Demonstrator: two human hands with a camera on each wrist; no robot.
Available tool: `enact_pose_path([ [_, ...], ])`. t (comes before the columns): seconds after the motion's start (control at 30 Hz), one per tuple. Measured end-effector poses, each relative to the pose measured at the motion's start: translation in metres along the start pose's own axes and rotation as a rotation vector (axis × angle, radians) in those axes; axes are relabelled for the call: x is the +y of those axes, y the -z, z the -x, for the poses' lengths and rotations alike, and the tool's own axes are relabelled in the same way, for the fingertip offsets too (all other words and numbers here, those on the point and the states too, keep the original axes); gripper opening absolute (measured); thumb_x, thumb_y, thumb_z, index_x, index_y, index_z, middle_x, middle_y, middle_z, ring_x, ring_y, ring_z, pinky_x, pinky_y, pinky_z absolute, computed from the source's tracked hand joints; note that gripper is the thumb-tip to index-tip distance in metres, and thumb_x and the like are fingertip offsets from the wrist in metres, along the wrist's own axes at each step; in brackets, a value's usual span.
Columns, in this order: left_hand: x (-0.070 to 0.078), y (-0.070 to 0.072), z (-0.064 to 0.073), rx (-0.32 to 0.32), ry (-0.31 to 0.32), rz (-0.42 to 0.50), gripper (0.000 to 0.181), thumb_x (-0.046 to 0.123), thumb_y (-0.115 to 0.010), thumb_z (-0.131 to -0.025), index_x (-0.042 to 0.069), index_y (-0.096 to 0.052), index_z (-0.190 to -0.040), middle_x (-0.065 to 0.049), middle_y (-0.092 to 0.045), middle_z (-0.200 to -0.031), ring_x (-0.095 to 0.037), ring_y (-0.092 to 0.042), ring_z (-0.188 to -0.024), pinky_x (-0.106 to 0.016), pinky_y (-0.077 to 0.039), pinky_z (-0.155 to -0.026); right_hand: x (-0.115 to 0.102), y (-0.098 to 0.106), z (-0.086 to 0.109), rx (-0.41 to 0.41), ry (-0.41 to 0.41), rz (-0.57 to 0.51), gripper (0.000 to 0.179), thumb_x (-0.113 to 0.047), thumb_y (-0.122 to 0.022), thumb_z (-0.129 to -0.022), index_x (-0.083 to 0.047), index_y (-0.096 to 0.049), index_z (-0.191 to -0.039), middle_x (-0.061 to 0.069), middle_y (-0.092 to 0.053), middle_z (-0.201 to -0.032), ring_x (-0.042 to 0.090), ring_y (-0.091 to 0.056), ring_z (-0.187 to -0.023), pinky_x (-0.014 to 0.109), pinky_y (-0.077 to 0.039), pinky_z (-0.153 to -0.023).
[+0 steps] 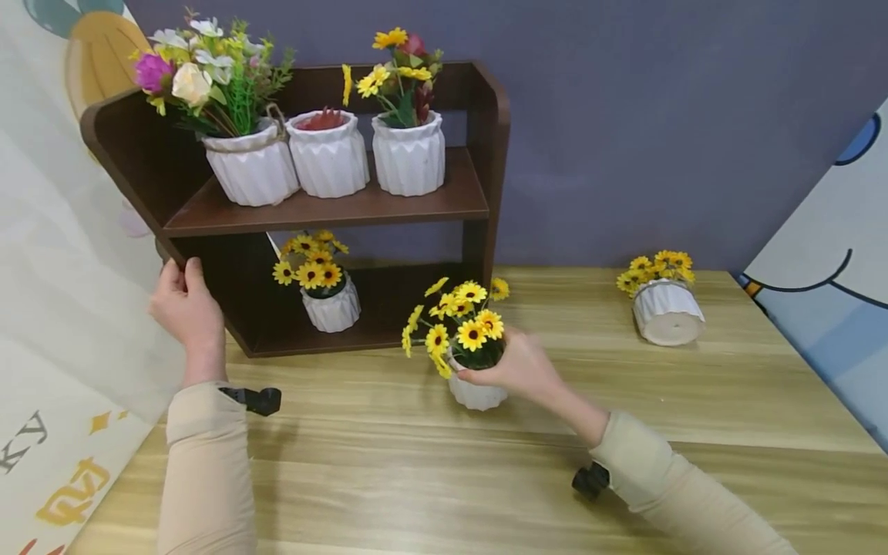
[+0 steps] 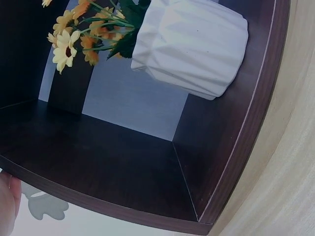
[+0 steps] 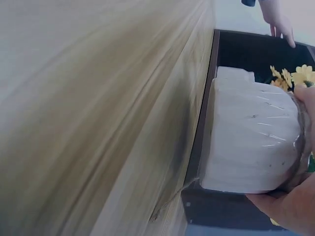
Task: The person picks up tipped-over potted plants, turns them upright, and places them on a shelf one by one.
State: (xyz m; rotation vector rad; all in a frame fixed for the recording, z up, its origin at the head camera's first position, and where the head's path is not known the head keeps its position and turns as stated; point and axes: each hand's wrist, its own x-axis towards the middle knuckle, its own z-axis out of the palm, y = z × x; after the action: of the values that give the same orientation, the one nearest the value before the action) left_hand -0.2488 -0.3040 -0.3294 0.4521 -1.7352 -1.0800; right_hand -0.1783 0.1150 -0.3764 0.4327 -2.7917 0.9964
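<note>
My right hand (image 1: 520,366) grips a white ribbed flower pot (image 1: 479,393) near its rim, thumb and fingers on either side. Yellow artificial daisies (image 1: 472,320) spread out of it over the hand's left. In the right wrist view the held pot (image 3: 256,137) appears in front of the shelf's lower level, a loose twine end trailing from it. At the dark brown two-tier shelf (image 1: 326,220), my left hand (image 1: 190,304) pinches the left side panel's front edge. Another potted yellow daisy (image 1: 331,308) stands inside on the lower level, also large in the left wrist view (image 2: 192,46).
The upper tier bears a white pot with mixed flowers (image 1: 253,166), a pot with a reddish plant (image 1: 329,158) and a pot with yellow and red flowers (image 1: 409,158). A daisy pot (image 1: 667,312) lies tipped at the right on the wooden table (image 1: 416,478). A grey wall (image 1: 659,131) stands behind.
</note>
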Motion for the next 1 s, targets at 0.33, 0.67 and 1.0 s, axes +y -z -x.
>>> enact_pose_path([
  [0.33,-0.001,-0.001,0.0,0.009,0.003,0.006,0.034,0.035,-0.052,-0.089,0.031,-0.036,-0.06,0.009,-0.027,-0.055,-0.003,-0.026,-0.053,-0.022,-0.018,-0.054,-0.026,-0.028,-0.028,0.013,0.045,-0.04,0.067,-0.054,-0.079,-0.053,-0.013,-0.059,-0.101,0.001,-0.065,-0.088,0.012,-0.061,-0.077,0.025,-0.05,-0.066],
  [0.67,-0.003,-0.003,0.0,0.009,-0.004,-0.007,0.035,0.035,-0.052,-0.089,0.03,-0.035,-0.059,0.009,-0.027,-0.054,-0.004,-0.026,-0.053,-0.022,-0.017,-0.053,-0.043,-0.051,-0.06,0.079,0.138,-0.022,0.069,-0.054,-0.078,-0.055,-0.006,-0.059,-0.101,0.005,-0.064,-0.086,0.018,-0.062,-0.078,0.029,-0.051,-0.068],
  [1.0,-0.002,-0.002,0.0,0.014,-0.007,-0.016,0.034,0.035,-0.053,-0.089,0.029,-0.037,-0.06,0.011,-0.027,-0.054,-0.003,-0.026,-0.053,-0.022,-0.018,-0.054,-0.041,-0.07,-0.093,0.11,0.112,-0.038,0.068,-0.054,-0.075,-0.06,-0.009,-0.058,-0.108,0.005,-0.065,-0.097,0.02,-0.064,-0.084,0.03,-0.051,-0.07],
])
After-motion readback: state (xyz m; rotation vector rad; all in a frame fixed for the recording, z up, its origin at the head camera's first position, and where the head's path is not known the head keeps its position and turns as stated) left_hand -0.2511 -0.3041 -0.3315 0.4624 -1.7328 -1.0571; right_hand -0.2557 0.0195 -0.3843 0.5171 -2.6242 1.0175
